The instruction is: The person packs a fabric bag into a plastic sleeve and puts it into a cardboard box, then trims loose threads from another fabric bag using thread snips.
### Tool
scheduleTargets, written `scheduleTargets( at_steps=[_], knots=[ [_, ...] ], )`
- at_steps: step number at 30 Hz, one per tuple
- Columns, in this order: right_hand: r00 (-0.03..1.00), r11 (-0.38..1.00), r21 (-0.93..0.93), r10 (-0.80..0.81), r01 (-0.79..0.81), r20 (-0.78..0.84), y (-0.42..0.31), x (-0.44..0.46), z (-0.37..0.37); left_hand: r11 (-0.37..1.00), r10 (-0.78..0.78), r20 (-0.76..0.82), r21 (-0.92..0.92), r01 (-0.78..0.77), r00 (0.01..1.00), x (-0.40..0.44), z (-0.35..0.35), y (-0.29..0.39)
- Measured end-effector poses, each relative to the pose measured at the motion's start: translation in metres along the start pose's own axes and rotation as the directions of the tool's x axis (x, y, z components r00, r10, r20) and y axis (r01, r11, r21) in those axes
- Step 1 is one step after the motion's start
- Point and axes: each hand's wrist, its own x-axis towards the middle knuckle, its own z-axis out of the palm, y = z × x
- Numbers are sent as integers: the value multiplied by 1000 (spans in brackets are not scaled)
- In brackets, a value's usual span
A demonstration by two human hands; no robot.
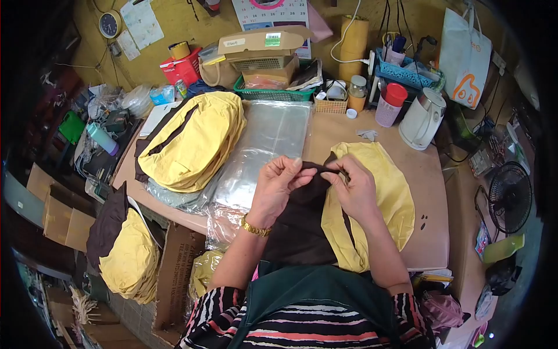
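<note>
A dark brown and yellow fabric piece lies at the table's front edge, its yellow part (386, 192) to the right and its brown part (299, 232) before my body. My left hand (281, 183) pinches a raised brown edge of it. Close by on the right, my right hand (353, 187) grips the same brown edge with its fingertips. A stack of yellow and brown fabric pieces (197, 139) sits at the left of the table, beside clear plastic bags (273, 136).
A white kettle (421, 119), a pink cup with a red lid (390, 104) and a green basket (273, 94) stand at the back. Another yellow and brown stack (128, 256) is at lower left, near a cardboard box (180, 279). A black fan (510, 198) is at right.
</note>
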Motion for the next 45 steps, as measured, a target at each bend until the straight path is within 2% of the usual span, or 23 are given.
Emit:
scheduleTargets(
  at_steps=[1,4,6,8,11,20,24,27,28,29,30,31,32,33,34,35,36,38,39,41,42,44,45],
  knots=[
    [998,995,-85,-54,51,-41,-5,2,-1,978,33,26,-209,-27,999,0,-1,-2],
    [998,987,-159,3,-13,-58,-20,5,-7,962,65,37,-268,-52,997,-4,0,4],
    [1000,987,-162,-3,2,-10,-32,7,-13,959,80,41,-277,-65,996,-6,1,6],
    [974,916,-346,-225,203,-24,-37,8,-14,955,93,48,-287,-76,994,-7,2,6],
    [930,853,-414,-365,318,-36,-43,12,-11,960,100,27,-265,-89,995,-7,5,2],
    [854,748,-495,-519,443,-20,-44,18,-2,964,149,8,-223,-144,989,-4,12,1],
    [864,743,-497,-503,448,26,-40,17,-3,980,119,25,-165,-113,993,-10,16,2],
    [869,826,-357,-490,436,-71,-25,24,1,978,113,51,-180,-103,992,-17,22,7],
    [967,971,18,-237,239,-92,-20,31,2,970,133,67,-214,-116,989,-17,23,10],
    [992,971,205,-113,121,-51,-9,36,2,969,139,69,-217,-122,988,-16,23,14],
    [1000,925,379,13,-8,-10,3,41,2,977,167,46,-138,-159,985,-15,18,22],
    [990,934,338,80,-116,118,21,42,1,980,193,25,-57,-191,981,-15,11,30],
    [960,935,282,147,-213,237,34,44,-1,904,408,22,133,-407,913,-9,-12,34],
    [980,962,225,118,-152,158,35,45,-2,819,534,-202,362,-444,821,-3,-25,44],
    [981,963,224,117,-150,157,36,43,0,725,616,-285,569,-388,734,-3,-34,59],
    [992,948,294,99,-119,80,38,42,4,670,642,-293,664,-332,709,-7,-39,70],
    [996,929,362,86,-81,1,38,42,6,667,646,-291,665,-336,706,-5,-38,71],
    [994,923,367,107,-114,39,31,40,6,529,553,45,752,-392,832,-4,-39,70],
    [988,917,370,130,-150,77,26,39,5,535,459,78,771,-346,885,2,-43,57],
    [989,926,348,123,-146,87,20,38,7,377,519,184,827,-417,835,1,-4,54],
    [989,936,323,118,-141,90,18,37,7,378,518,182,828,-415,835,4,0,51],
    [992,946,305,93,-113,82,13,36,5,547,265,147,791,-274,953,12,5,43],
    [995,955,286,64,-82,72,12,36,4,549,420,160,739,-390,893,16,6,36]
  ],
)
